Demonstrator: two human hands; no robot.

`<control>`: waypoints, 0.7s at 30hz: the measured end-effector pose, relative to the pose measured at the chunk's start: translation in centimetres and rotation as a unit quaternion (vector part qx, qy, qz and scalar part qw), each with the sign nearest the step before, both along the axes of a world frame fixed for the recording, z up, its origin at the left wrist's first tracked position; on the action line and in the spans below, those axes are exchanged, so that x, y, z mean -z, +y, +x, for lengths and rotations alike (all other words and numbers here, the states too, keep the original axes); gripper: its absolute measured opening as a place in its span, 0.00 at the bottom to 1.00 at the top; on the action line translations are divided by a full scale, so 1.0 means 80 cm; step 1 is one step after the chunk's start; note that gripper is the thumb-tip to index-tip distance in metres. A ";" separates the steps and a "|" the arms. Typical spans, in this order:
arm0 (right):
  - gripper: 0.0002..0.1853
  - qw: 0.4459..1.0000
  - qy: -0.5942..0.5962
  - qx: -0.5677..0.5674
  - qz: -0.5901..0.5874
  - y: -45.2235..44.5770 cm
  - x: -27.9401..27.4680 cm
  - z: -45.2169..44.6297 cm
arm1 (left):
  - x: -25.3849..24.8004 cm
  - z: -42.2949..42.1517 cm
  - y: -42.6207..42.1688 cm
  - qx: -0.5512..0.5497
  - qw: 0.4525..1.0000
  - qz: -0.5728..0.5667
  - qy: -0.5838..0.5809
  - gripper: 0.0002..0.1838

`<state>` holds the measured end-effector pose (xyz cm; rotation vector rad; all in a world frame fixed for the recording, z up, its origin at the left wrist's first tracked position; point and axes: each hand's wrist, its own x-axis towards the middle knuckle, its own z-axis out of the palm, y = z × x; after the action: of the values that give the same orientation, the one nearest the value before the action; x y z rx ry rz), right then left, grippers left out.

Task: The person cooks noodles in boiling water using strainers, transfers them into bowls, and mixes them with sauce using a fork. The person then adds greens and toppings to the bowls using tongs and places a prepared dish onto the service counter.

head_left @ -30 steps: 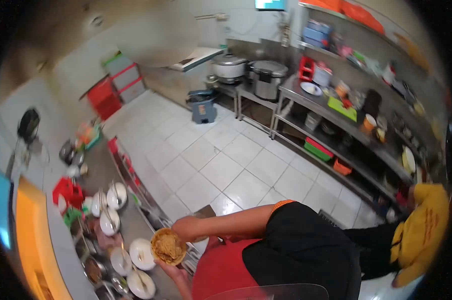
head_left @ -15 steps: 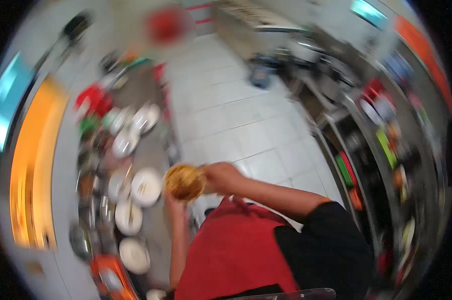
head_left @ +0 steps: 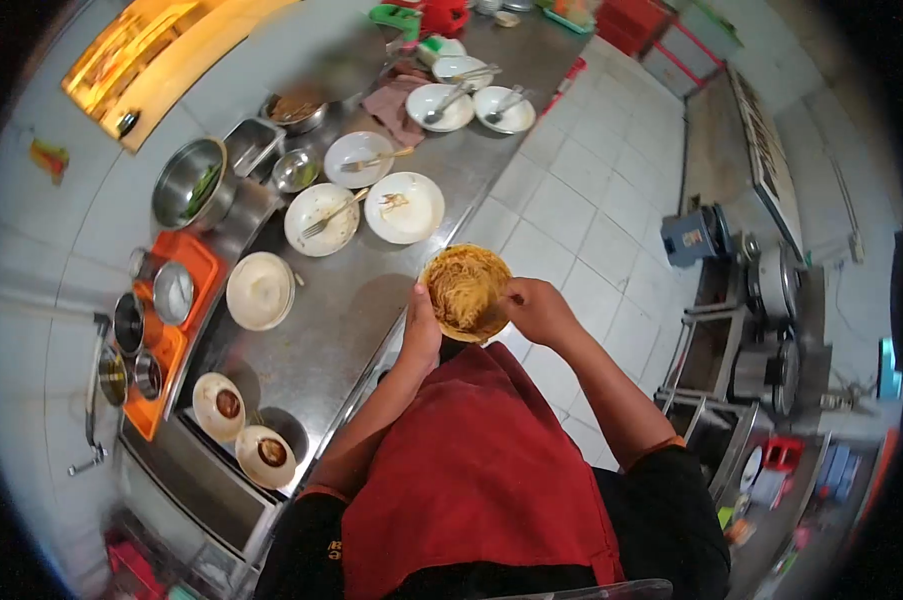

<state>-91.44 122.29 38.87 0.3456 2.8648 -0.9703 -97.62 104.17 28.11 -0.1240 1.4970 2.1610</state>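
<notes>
A bowl [head_left: 431, 272] of brown, sauced noodles [head_left: 466, 288] is held up in front of the red apron, just off the counter's edge. My left hand [head_left: 423, 325] grips the bowl from its left side, thumb up along the rim. At the right rim my right hand [head_left: 543, 314] is closed in a fist, its fingers over the noodles. Whatever it holds is hidden by the fingers. On the counter to the left, white plates [head_left: 404, 208] with food scraps and a fork [head_left: 333, 212] lie nearest the bowl.
The steel counter [head_left: 316, 330] carries two small bowls with dark sauce [head_left: 229, 403], stacked bowls [head_left: 259, 290], orange trays [head_left: 186, 262] with metal containers, and a steel bowl with greens [head_left: 203, 190]. Farther up are bowls with spoons [head_left: 439, 107]. Pots [head_left: 771, 285] stand on the right over a tiled floor.
My view has swung left and steadied, so more of the counter shows. The noodle bowl stays between my hands, and my right hand remains at its right rim.
</notes>
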 end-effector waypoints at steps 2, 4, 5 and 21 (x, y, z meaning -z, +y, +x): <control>0.11 0.999 -0.020 -0.009 0.030 0.006 -0.038 -0.007 | 0.019 -0.007 -0.014 -0.039 0.996 -0.068 -0.042 0.38; 0.10 0.997 -0.008 -0.043 0.062 0.014 -0.045 -0.017 | 0.018 -0.014 -0.022 -0.100 0.991 -0.083 -0.025 0.39; 0.10 0.992 0.012 -0.063 0.111 0.022 -0.043 -0.027 | 0.026 -0.020 -0.024 -0.109 0.991 -0.077 -0.017 0.39; 0.06 0.939 0.026 -0.338 0.051 0.142 -0.019 -0.144 | 0.001 0.001 0.134 -0.299 0.954 -0.006 0.040 0.32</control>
<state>-102.97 133.65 40.42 -0.6338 2.7385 -0.6919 -97.55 114.89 28.04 -0.5655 1.6730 2.6441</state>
